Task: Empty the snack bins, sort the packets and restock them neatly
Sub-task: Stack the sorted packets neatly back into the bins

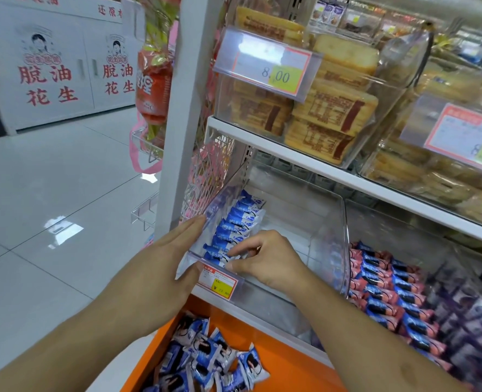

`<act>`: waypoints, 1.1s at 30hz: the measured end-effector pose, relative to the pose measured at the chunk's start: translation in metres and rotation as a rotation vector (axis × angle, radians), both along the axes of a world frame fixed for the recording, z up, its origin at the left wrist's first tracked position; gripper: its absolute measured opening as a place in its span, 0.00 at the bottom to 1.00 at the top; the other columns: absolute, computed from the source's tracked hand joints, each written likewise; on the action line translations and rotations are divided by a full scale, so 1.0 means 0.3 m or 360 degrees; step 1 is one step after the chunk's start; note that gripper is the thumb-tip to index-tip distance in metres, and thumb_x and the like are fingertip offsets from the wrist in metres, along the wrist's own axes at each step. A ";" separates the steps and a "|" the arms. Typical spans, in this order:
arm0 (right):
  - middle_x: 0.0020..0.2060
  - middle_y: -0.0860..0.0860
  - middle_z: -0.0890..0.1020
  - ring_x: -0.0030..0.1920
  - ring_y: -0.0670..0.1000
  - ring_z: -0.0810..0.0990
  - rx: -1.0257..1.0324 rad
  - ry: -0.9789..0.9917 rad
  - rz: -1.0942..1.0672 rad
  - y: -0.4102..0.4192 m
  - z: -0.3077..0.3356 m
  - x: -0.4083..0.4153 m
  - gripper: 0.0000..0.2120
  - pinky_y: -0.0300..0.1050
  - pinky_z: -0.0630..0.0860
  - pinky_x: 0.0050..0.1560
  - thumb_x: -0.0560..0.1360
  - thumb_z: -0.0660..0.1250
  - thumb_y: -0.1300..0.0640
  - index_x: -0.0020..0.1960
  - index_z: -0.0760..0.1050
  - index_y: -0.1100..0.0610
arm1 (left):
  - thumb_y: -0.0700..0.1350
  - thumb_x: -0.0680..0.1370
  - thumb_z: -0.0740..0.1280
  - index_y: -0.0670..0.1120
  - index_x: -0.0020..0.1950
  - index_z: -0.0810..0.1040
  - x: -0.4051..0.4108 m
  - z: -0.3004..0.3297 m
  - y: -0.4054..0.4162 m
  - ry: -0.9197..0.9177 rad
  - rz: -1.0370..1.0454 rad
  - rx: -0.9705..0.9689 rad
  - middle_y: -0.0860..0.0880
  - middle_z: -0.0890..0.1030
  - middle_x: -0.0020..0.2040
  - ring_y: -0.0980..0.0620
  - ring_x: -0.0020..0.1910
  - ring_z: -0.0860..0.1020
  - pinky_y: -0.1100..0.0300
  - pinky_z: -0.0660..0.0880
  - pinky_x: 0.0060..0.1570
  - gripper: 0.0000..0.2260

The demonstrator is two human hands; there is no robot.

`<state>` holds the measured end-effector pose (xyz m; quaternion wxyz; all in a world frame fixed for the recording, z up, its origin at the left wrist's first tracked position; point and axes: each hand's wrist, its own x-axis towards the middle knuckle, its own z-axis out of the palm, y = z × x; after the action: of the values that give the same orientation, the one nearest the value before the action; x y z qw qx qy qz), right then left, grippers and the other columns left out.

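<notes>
A clear plastic bin [327, 222] sits on the lower shelf, with a row of blue-and-white snack packets [239, 222] lined up along its left wall. My left hand [174, 250] lies flat with straight fingers against the bin's outer left side. My right hand [265, 258] reaches over the front rim, its fingers curled on the nearest packet in the row. Below, an orange tray [276, 360] holds a loose heap of the same blue packets [211, 360].
The bin to the right is full of pink-and-blue packets [389, 287]. The shelf above carries clear bins of wrapped cakes [313, 114] with price tags. A white shelf post [183, 108] stands at the left, with tiled floor beyond.
</notes>
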<state>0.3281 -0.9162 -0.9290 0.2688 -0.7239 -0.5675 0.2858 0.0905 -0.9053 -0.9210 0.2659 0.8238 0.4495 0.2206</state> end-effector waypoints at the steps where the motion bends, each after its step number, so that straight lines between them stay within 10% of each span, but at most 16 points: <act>1: 0.40 0.44 0.83 0.35 0.36 0.76 0.0004 -0.0019 0.0007 0.002 0.001 -0.008 0.11 0.29 0.71 0.34 0.67 0.84 0.52 0.49 0.89 0.47 | 0.55 0.84 0.63 0.70 0.81 0.44 0.001 0.001 -0.001 0.0005 -0.0001 -0.0003 0.72 0.45 0.78 0.61 0.78 0.63 0.64 0.60 0.74 0.34; 13: 0.46 0.48 0.86 0.42 0.42 0.80 0.0241 0.0308 -0.0153 -0.105 0.055 0.012 0.11 0.33 0.76 0.46 0.68 0.84 0.51 0.49 0.89 0.45 | 0.55 0.83 0.64 0.66 0.83 0.49 -0.010 0.050 -0.019 0.0032 -0.0064 -0.0071 0.65 0.51 0.82 0.57 0.80 0.61 0.60 0.64 0.75 0.32; 21: 0.47 0.47 0.87 0.51 0.47 0.85 0.0142 0.0532 0.0143 -0.481 0.064 -0.100 0.09 0.43 0.81 0.57 0.75 0.79 0.56 0.52 0.88 0.45 | 0.56 0.82 0.65 0.62 0.70 0.74 -0.148 0.046 -0.069 0.0233 -0.0131 -0.0286 0.61 0.78 0.67 0.60 0.59 0.80 0.53 0.77 0.65 0.16; 27: 0.58 0.40 0.80 0.55 0.39 0.81 -0.0436 0.0348 0.0061 -0.521 -0.355 -0.144 0.18 0.47 0.83 0.56 0.76 0.78 0.50 0.63 0.79 0.38 | 0.54 0.84 0.64 0.68 0.82 0.50 -0.231 -0.241 -0.080 0.0753 -0.0604 -0.0630 0.61 0.52 0.83 0.56 0.76 0.68 0.59 0.65 0.74 0.31; 33: 0.80 0.45 0.63 0.70 0.51 0.73 -0.0533 0.0272 -0.0021 -0.331 -0.716 -0.167 0.42 0.45 0.75 0.60 0.73 0.80 0.50 0.79 0.62 0.33 | 0.56 0.81 0.68 0.83 0.72 0.40 -0.275 -0.387 -0.009 0.0846 -0.0689 -0.0740 0.70 0.43 0.81 0.58 0.82 0.54 0.48 0.56 0.81 0.40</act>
<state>0.2780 -1.0155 -1.1439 0.1936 -0.7353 -0.4824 0.4349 0.0079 -0.9080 -1.0370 0.3600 0.8455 0.3567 -0.1683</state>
